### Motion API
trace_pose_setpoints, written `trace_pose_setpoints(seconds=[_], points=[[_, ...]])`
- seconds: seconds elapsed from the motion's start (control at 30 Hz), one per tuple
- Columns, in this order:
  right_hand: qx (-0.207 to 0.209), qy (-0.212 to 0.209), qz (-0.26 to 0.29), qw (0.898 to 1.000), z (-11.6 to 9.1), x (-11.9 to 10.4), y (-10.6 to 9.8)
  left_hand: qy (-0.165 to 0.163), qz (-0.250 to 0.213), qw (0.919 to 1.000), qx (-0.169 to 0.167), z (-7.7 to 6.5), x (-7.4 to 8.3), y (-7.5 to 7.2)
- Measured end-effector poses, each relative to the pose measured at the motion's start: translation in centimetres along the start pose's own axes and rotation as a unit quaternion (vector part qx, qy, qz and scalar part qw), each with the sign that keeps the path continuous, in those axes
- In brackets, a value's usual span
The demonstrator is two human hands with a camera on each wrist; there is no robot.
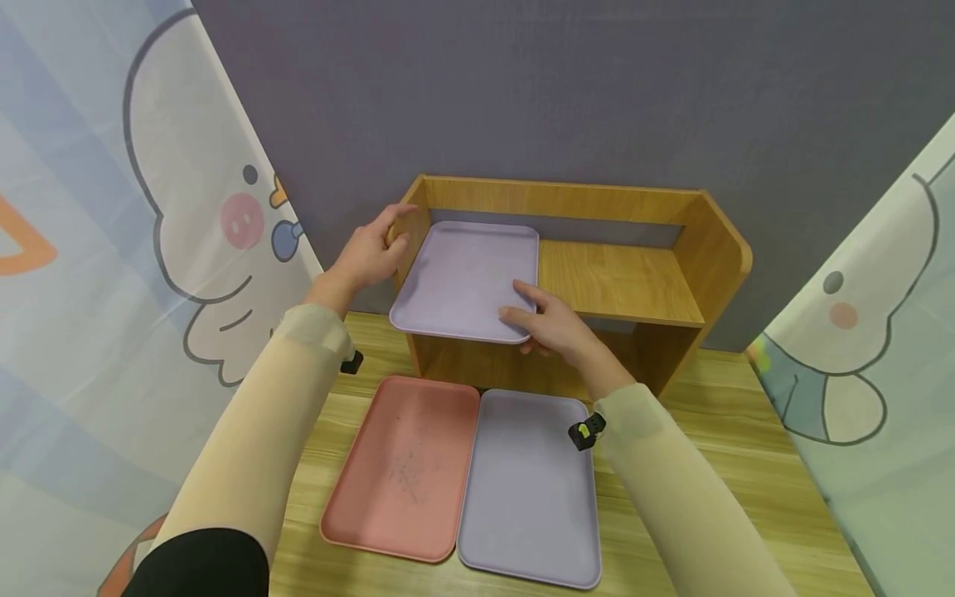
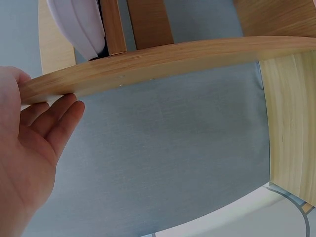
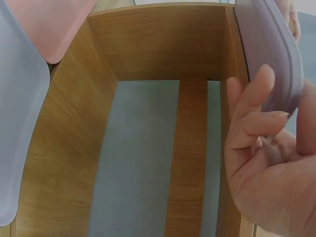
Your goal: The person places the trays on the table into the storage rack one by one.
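A pale purple tray [image 1: 470, 274] lies on the upper level of a small wooden shelf [image 1: 619, 278], at its left end, with its front edge sticking out past the board. At the tray's front right corner, my right hand [image 1: 559, 327] pinches the rim, thumb on top and fingers beneath. The right wrist view shows those fingers [image 3: 252, 121] curled under the tray [image 3: 276, 59]. My left hand [image 1: 370, 253] grips the left side panel [image 2: 163, 61] of the shelf, its fingers bent round the edge in the left wrist view.
In front of the shelf, a pink tray [image 1: 406, 468] and a second purple tray [image 1: 530, 489] lie side by side on the wood-grain table [image 1: 716, 464]. A dark grey partition [image 1: 567, 91] stands behind, and cartoon-printed curtains [image 1: 186, 166] close in both sides.
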State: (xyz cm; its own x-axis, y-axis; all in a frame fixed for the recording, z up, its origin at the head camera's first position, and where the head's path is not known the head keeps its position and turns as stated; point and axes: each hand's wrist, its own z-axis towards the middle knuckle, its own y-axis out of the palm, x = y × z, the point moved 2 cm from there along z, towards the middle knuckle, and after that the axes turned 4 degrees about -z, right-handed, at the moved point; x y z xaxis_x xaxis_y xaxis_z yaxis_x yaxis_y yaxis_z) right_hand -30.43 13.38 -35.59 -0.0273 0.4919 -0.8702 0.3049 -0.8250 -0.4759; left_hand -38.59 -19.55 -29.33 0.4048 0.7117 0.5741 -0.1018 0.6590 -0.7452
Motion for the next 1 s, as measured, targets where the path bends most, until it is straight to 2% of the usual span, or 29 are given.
trace_pose_setpoints(seconds=[0.23,0.43,0.6,0.7,1.0], points=[[0.008,-0.009,0.032,0.999,-3.2,1.7,-1.7,0.0,-0.004,1.0,-0.003,0.2,0.3,-0.1],[0.022,-0.031,0.058,0.998,-7.9,5.6,-2.9,-0.004,-0.003,1.0,-0.003,0.0,0.2,-0.3],[0.006,-0.035,0.056,0.998,-11.6,10.6,-2.0,-0.006,0.0,1.0,0.003,-0.1,0.0,-0.5],[-0.014,-0.013,0.054,0.998,-13.3,13.7,-1.0,-0.004,0.001,1.0,0.002,-0.1,0.1,-0.6],[-0.073,0.02,0.052,0.996,-16.6,21.0,1.9,-0.013,0.008,0.9999,-0.002,-0.2,0.3,-0.5]])
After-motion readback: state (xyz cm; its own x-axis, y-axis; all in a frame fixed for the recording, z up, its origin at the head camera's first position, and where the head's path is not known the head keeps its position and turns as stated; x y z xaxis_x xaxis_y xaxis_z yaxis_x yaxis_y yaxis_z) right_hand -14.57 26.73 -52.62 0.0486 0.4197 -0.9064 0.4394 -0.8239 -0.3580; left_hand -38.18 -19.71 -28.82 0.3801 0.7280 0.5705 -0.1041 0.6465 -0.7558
